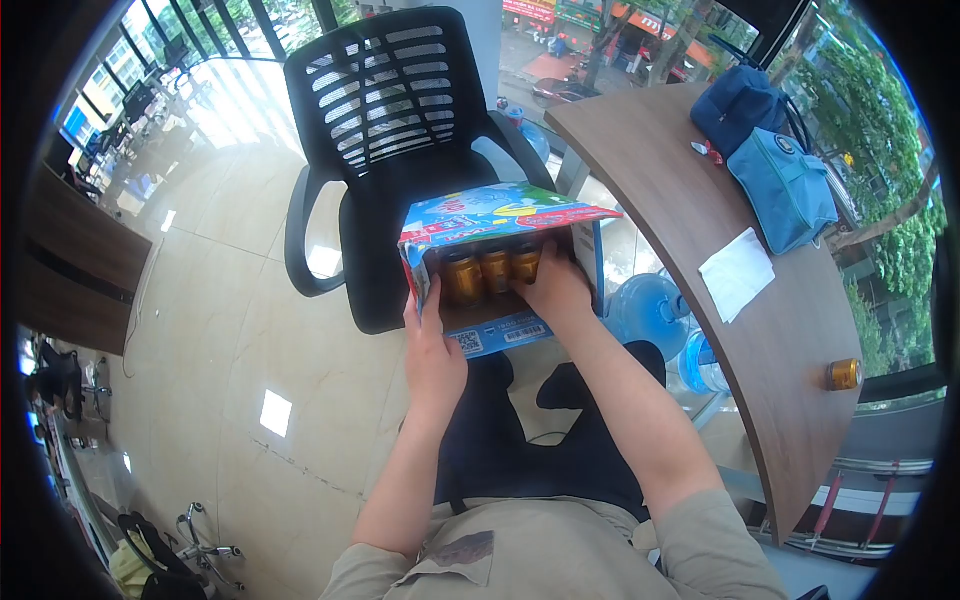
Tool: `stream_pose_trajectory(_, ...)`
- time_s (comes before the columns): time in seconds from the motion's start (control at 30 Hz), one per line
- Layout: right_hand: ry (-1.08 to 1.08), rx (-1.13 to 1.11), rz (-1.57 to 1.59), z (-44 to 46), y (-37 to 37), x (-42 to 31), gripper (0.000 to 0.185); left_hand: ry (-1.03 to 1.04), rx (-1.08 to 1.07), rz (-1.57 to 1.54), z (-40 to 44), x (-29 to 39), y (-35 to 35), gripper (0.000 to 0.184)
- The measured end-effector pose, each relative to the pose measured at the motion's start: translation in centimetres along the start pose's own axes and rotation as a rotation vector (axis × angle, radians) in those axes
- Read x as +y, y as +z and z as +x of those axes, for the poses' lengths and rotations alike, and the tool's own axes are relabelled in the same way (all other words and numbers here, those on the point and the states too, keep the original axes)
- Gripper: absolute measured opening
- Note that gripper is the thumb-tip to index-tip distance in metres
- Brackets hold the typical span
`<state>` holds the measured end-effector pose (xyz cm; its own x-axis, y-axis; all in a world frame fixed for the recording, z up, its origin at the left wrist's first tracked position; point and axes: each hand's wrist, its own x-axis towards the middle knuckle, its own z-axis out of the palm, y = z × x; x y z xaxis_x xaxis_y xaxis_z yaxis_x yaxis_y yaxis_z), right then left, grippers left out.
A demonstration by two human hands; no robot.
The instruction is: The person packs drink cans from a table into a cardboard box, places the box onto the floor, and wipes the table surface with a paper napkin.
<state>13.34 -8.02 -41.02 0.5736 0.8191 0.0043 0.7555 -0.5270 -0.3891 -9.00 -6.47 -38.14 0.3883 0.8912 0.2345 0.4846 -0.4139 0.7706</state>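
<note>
- Cardboard box (pixel 505 212), blue with printed panels: held in front of the wearer, open side toward the wearer; whether it rests on the chair cannot be told.
- Gold cans (pixel 463 281): three visible inside the box, upright, side by side behind the lower flap.
- Left hand (pixel 436 362): at the left wall of the box; grip narrow, wall held between thumb and fingers.
- Right hand (pixel 557 292): inside the box, right part; grip placed about the rightmost can, firmness of closure cannot be told.
- Chair (pixel 375 275): black, mesh-backed, backrest beyond the box.
- Table (pixel 790 410): brown, curved, right of the box.
- Single can (pixel 844 375): on the table, well to the right of the box, near the outer edge.
- Paper (pixel 737 274) and light-blue bag (pixel 784 190): on the table, right of the box.
- Water bottles (pixel 648 311): just right of the box, beside the table.
</note>
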Motion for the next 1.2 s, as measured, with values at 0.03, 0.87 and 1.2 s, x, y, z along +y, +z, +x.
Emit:
stream_pose_trajectory(0.03,0.004,-0.004,0.016,0.2,0.1,-0.1,0.082,0.000,-0.005,-0.003,0.1,0.1,0.0,0.084)
stream_pose_trajectory(0.87,-0.015,-0.203,0.198,1.7,-0.4,-1.6,0.101,-0.034,-0.017,0.059,0.8,-0.5,-0.2,0.082)
stream_pose_trajectory(1.2,-0.095,-0.171,0.058,2.4,0.1,-0.8,0.104,-0.019,0.005,0.092,0.9,-0.6,0.3,0.079)
